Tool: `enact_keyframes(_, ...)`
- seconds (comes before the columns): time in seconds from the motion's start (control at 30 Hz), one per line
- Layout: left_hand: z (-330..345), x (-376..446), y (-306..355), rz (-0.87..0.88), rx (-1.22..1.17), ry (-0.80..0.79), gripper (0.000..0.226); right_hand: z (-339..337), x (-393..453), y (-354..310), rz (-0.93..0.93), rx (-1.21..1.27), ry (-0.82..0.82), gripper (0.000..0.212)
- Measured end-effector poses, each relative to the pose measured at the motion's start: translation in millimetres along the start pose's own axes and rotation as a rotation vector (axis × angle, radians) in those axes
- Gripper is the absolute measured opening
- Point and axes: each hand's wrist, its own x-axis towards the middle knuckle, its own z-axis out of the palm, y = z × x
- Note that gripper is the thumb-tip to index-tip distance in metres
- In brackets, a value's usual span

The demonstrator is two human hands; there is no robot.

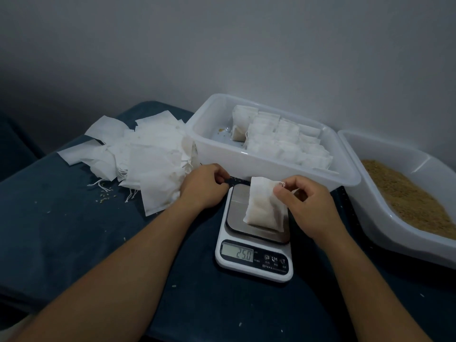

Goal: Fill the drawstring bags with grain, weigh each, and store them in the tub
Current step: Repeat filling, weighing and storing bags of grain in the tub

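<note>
A filled bag (262, 206) sits on the scale (255, 245), lying across the steel platter, and the display reads 25.0. The right hand (308, 206) is at the bag's top right corner, thumb and fingers pinching the gathered neck where the drawstring comes out. The left hand (203, 186) is curled at the scale's far left corner, fingers closed around a thin dark object (234, 180) that runs toward the bag; what it is I cannot tell.

Behind the scale, the tub (271, 166) stands on the tabletop (74, 243), and it is already well stocked: rows of filled bags (283, 141) packed upright along its right side, one more leaning at the back left, with bare floor showing at the left end. Just right of the tub, a second tray (385, 218) holds the loose grain (407, 196), a brown bed spread across its bottom.

To the left, empty bags (148, 154) lie in a loose heap, flat and overlapping, drawstrings trailing off the near edge. The left hand is right up against that heap. A few stray grains (104, 195) dot the dark cloth beside the pile, and a couple more near the forearms
</note>
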Motion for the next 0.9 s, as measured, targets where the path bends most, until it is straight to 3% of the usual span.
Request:
enact_keyframes(0.23,-0.7,-2.6,2.5,0.007,0.051,0.004,0.019,-9.1,15.2,-84.3,-0.239,-0.074,-0.137,0.012)
enact_keyframes(0.37,0.7,-2.1,1.7,0.002,0.044,0.006,0.023,-7.5,52.6,-124.5,-0.314,-0.042,-0.075,0.009)
enact_keyframes(0.43,1.4,-1.9,0.1,-0.018,0.009,0.001,0.010,-4.1,81.7,-134.0,-0.284,0.029,-0.040,0.011)
enact_keyframes(0.57,2.2,-3.8,-1.1,-0.008,-0.003,-0.001,0.014,13.8,147.9,-131.2,-0.142,0.121,-0.117,0.012)
enact_keyframes(0.9,6.3,-4.3,-2.6,-0.030,-0.035,0.003,0.013,77.2,244.3,-55.6,0.186,-0.125,-0.193,0.016)
